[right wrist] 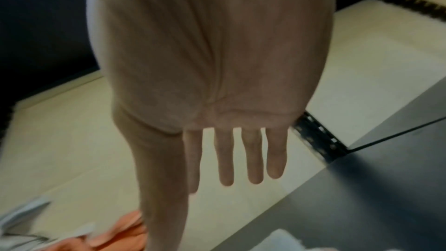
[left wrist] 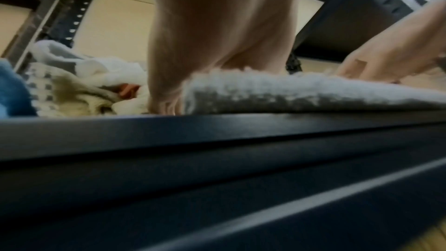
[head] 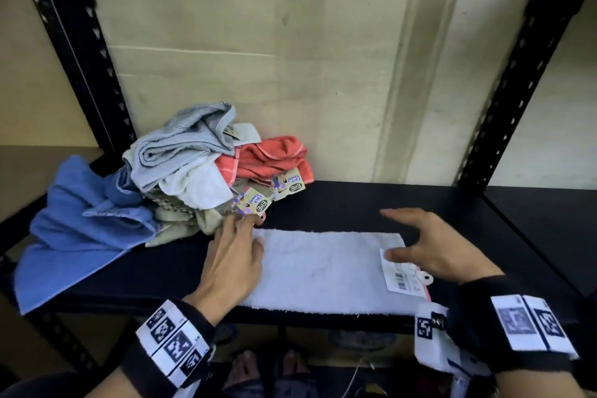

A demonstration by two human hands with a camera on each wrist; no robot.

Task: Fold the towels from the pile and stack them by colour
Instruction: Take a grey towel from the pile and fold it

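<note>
Head view: a white towel (head: 326,271) lies flat on the black shelf (head: 371,203), its paper tag (head: 405,271) at the right end. The left hand (head: 232,255) rests flat-fingered on its left edge, hemmed in by the unfolded pile (head: 193,178); a blue towel (head: 71,229) overhangs the shelf.

Left wrist view: the towel's edge (left wrist: 277,91) sits at the shelf's front lip.

Right wrist view: the right hand (right wrist: 217,83) hovers, fingers straight, holding nothing.

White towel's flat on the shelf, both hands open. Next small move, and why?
Probably fold it in half: the white towel lies as a long strip, left hand at its left end, right hand over its tagged right end, nothing gripped yet.
</note>
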